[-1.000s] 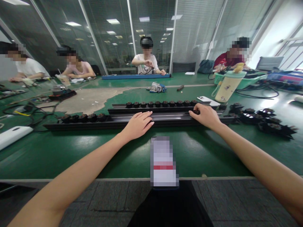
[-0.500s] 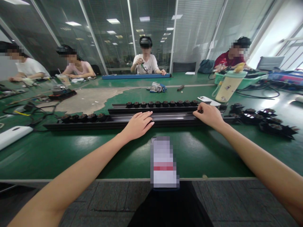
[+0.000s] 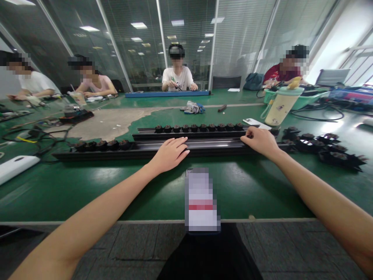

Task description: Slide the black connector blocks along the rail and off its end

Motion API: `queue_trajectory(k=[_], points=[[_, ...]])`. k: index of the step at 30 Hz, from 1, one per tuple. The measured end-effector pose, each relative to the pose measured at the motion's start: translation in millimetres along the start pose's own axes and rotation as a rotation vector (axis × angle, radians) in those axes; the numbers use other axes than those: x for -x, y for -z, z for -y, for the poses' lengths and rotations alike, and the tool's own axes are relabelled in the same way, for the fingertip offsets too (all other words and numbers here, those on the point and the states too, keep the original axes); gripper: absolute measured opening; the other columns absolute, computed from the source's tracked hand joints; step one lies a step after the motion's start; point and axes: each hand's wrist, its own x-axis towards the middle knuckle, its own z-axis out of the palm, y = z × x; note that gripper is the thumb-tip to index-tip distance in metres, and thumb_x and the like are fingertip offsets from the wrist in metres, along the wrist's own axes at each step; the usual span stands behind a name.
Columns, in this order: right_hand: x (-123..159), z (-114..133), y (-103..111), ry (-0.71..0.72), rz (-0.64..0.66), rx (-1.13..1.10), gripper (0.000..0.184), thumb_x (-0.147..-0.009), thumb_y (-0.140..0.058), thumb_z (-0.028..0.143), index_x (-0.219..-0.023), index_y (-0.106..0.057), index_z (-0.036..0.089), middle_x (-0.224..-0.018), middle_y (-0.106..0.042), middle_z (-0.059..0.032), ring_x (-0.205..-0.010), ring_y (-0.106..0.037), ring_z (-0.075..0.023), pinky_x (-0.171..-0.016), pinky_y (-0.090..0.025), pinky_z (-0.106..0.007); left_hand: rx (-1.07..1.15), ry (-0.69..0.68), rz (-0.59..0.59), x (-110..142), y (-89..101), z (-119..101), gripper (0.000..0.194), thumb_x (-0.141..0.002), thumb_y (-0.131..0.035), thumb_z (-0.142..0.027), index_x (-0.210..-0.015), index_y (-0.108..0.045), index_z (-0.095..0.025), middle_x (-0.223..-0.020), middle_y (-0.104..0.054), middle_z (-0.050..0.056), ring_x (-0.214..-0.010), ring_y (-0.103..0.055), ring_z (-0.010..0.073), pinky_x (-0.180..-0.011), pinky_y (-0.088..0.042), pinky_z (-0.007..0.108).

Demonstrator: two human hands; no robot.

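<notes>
A long black rail [image 3: 96, 154] lies across the green table in front of me, with several small black round parts [image 3: 100, 145] seated in its left end. My left hand [image 3: 169, 154] rests flat on the middle of this rail, fingers together and stretched out. My right hand [image 3: 260, 140] sits curled on the rail's right part, fingertips pinched on a small dark part that I cannot make out. A second black rail [image 3: 180, 135] just behind carries a row of the same round parts [image 3: 198, 127].
A pile of loose black parts [image 3: 323, 147] lies at the right. A phone [image 3: 201, 199] lies near the front table edge [image 3: 87, 222]. A white device [image 3: 14, 168] sits far left, a pale jug [image 3: 281, 105] back right. Several other people work at the far side.
My right hand has slid a little to the right along the rail. My left hand has stayed in place.
</notes>
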Motion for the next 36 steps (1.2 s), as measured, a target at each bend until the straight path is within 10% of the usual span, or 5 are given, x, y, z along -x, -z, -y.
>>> queue_trajectory(k=[36], points=[[-1.1, -12.5, 16.8, -0.118, 0.135, 0.202, 0.053, -0.087, -0.04, 0.055, -0.107, -0.071, 0.017, -0.103, -0.07, -0.0197, -0.088, -0.064, -0.0321, -0.073, -0.044, -0.041, 0.0, 0.003, 0.006, -0.7, 1.4, -0.3, 0.046, -0.109, -0.032, -0.04, -0.122, -0.068, -0.016, -0.155, -0.053, 0.013, -0.143, -0.051, 0.0253, -0.121, -0.037, 0.046]])
